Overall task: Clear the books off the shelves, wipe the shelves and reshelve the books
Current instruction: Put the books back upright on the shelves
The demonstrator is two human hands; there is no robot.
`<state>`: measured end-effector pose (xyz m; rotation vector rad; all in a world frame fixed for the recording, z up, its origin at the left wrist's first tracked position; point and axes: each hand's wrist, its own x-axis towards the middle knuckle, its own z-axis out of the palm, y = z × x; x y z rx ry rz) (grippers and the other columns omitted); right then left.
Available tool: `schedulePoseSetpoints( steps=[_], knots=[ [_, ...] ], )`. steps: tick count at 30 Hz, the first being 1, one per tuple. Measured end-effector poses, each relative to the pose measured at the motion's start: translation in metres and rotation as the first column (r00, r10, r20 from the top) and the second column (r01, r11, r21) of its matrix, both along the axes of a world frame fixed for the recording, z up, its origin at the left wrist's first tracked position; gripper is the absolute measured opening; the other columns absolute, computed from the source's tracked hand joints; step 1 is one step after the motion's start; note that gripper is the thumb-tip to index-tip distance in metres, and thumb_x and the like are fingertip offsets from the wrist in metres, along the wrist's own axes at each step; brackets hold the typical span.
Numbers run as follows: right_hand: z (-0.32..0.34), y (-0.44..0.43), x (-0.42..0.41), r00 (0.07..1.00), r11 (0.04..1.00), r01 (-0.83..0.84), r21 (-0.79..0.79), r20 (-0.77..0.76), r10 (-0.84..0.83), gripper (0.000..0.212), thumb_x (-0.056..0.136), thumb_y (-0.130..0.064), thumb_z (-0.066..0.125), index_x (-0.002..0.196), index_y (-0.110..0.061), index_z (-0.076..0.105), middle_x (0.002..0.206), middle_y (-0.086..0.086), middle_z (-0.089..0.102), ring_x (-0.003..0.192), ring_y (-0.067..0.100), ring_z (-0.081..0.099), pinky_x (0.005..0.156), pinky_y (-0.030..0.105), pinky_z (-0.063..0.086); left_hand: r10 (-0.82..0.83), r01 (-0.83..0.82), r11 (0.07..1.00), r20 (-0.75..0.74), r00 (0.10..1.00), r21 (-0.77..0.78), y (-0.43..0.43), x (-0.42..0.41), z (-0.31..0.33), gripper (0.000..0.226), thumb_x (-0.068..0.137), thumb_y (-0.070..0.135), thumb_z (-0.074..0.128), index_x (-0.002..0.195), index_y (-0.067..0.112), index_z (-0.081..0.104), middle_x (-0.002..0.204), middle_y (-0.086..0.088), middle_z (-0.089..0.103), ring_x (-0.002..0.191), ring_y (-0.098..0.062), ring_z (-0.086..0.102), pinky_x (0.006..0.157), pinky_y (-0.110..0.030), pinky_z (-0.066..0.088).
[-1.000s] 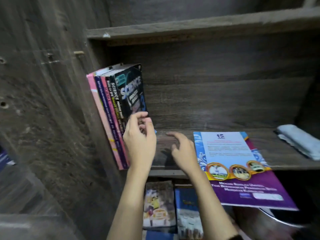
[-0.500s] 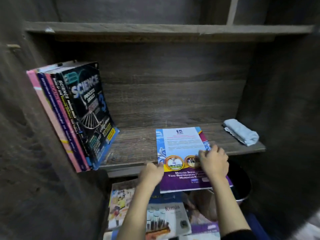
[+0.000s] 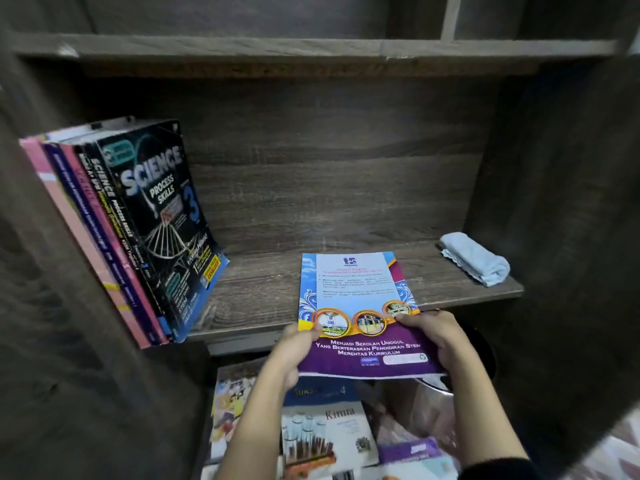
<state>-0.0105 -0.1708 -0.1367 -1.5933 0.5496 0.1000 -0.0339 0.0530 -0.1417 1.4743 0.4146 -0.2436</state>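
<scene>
A thin blue and purple booklet [image 3: 356,299] lies flat on the dark wooden shelf [image 3: 263,292], its near end hanging over the front edge. My left hand [image 3: 294,344] grips its near left corner and my right hand [image 3: 436,334] grips its near right corner, thumbs on the cover. Several books lean against the left wall of the shelf, with a black Science Process Skills book [image 3: 166,220] at the front of the row. A folded light blue cloth [image 3: 476,259] lies at the shelf's right end.
Below the shelf lies a loose pile of books, among them a white Kimia book [image 3: 329,434]. A dark round container with a metal rim [image 3: 474,362] sits under my right hand. Wooden side walls close the shelf in left and right.
My left hand left the leaning books and both hands came down to the booklet's near end, now gripping its two corners. The view has shifted to the right and down.
</scene>
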Motion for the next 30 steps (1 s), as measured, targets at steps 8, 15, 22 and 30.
schedulePoseSetpoints(
  steps=[8,15,22,30],
  knots=[
    [0.02,0.024,-0.007,0.951,0.891,-0.309,0.333,0.097,0.294,0.048,0.086,0.012,0.054,0.124,-0.017,0.05,0.099,0.02,0.068,0.063,0.027,0.07,0.055,0.042,0.059,0.072,-0.074,0.997,0.112,0.991,0.006,0.017,-0.003,0.017,0.018,0.095,0.003,0.051,0.11,0.004,0.061,0.096,-0.01,0.064,0.069,-0.015,0.058,0.057,-0.02,0.048],
    [0.064,0.041,-0.018,0.883,0.875,-0.399,0.276,0.374,0.284,0.057,0.08,0.02,0.053,0.123,-0.018,0.056,0.092,0.012,0.072,0.07,0.025,0.069,0.061,0.039,0.059,0.052,-0.042,0.979,0.047,0.998,-0.198,0.044,-0.005,0.027,0.012,0.095,0.007,0.052,0.101,0.004,0.062,0.07,-0.01,0.071,0.052,-0.018,0.068,0.044,-0.029,0.055],
    [0.094,0.075,-0.027,0.721,0.887,-0.43,0.166,0.655,0.226,0.06,0.078,0.018,0.057,0.114,-0.029,0.057,0.109,0.006,0.07,0.092,0.019,0.067,0.082,0.039,0.056,0.196,-0.212,0.976,0.24,0.951,0.046,0.074,0.001,0.05,0.029,0.086,0.028,0.067,0.107,0.009,0.06,0.106,-0.01,0.069,0.082,-0.018,0.065,0.082,-0.034,0.052],
    [0.1,0.134,-0.041,0.565,0.943,-0.319,0.092,0.818,0.111,0.064,0.085,0.017,0.051,0.13,-0.026,0.041,0.115,-0.018,0.06,0.096,-0.007,0.062,0.082,0.014,0.048,0.352,-0.498,0.867,0.733,0.581,-0.021,0.068,-0.02,0.166,0.018,0.094,0.023,0.056,0.112,0.021,0.056,0.104,0.006,0.062,0.096,-0.005,0.06,0.085,-0.023,0.046]
  ],
)
